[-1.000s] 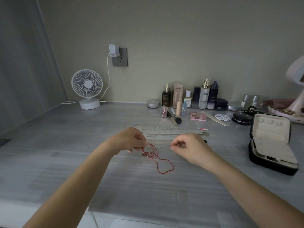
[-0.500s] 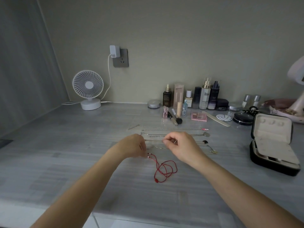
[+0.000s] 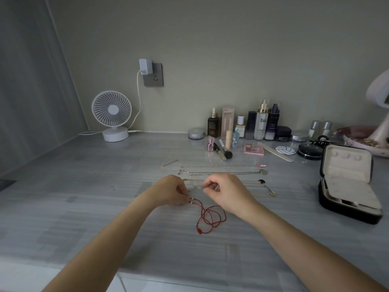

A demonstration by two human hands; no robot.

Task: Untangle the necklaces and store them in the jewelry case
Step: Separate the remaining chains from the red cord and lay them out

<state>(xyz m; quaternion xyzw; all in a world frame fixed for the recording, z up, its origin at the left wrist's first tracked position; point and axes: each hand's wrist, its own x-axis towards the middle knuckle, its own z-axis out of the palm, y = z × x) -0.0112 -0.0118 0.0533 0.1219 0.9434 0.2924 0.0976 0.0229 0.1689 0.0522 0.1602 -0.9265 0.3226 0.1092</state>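
Head view: left hand (image 3: 168, 191) pinches looped red cord (image 3: 199, 230); right hand (image 3: 229, 192) pinches thin silver chain (image 3: 196, 188).

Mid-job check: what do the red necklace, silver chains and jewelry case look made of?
The red necklace looks like thin matte cord or thread, lying in limp loops. The silver chains are probably metal: fine links glint pale. The jewelry case has a black shell with slight sheen, perhaps faux leather; its pale lining looks soft, maybe velvet.
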